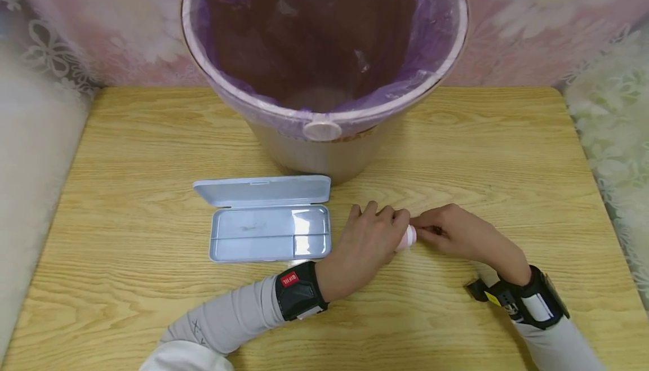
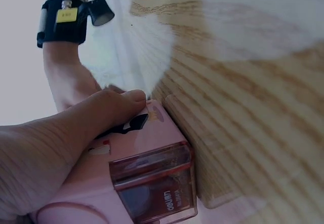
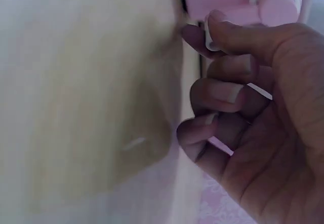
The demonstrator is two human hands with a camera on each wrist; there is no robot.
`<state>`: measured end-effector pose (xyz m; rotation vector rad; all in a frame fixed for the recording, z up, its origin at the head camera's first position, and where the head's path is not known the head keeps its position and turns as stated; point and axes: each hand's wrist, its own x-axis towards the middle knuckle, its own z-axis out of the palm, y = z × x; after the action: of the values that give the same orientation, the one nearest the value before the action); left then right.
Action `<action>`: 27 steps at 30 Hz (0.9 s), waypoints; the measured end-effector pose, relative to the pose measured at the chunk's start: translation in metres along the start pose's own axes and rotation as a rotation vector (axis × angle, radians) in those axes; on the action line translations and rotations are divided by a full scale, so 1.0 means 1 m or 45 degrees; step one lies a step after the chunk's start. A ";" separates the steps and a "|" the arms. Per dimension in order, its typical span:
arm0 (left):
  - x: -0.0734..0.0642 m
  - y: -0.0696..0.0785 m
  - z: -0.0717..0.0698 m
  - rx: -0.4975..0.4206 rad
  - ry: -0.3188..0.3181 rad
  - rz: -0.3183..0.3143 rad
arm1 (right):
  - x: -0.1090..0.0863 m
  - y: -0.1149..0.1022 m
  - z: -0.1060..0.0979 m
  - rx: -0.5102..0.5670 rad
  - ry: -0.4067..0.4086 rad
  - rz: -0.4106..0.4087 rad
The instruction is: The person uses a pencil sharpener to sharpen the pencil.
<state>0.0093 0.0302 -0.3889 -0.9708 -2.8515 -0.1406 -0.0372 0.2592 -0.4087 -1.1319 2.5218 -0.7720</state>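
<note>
Pink sharpener [image 2: 144, 145] sits right of the open blue case [image 1: 252, 246] and nearer than the bin [image 1: 324, 156], clamped in the left hand [image 1: 362, 241], while the right hand [image 1: 463, 233] pinches a small white piece [image 3: 210, 37] beside it between thumb and forefinger.

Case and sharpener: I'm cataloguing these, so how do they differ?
The case is pale blue; the sharpener is pink with printed decoration. The case lies open on the table; the sharpener is gripped by the left hand. The case has a raised lid; the sharpener, a see-through part.
</note>
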 end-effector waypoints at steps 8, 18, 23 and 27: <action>-0.002 -0.001 -0.001 -0.022 0.025 -0.001 | -0.016 -0.017 0.009 0.114 -0.068 -0.037; -0.003 -0.002 -0.002 -0.049 -0.017 0.002 | -0.029 -0.042 -0.005 0.112 -0.025 -0.127; -0.002 -0.002 -0.002 -0.031 -0.006 0.013 | -0.030 -0.049 -0.015 0.090 0.023 -0.165; -0.001 -0.002 -0.002 -0.032 -0.001 0.023 | -0.030 -0.051 -0.023 0.111 0.044 -0.196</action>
<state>0.0093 0.0276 -0.3872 -1.0014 -2.8474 -0.1748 0.0030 0.2618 -0.3601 -1.3051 2.4237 -0.9390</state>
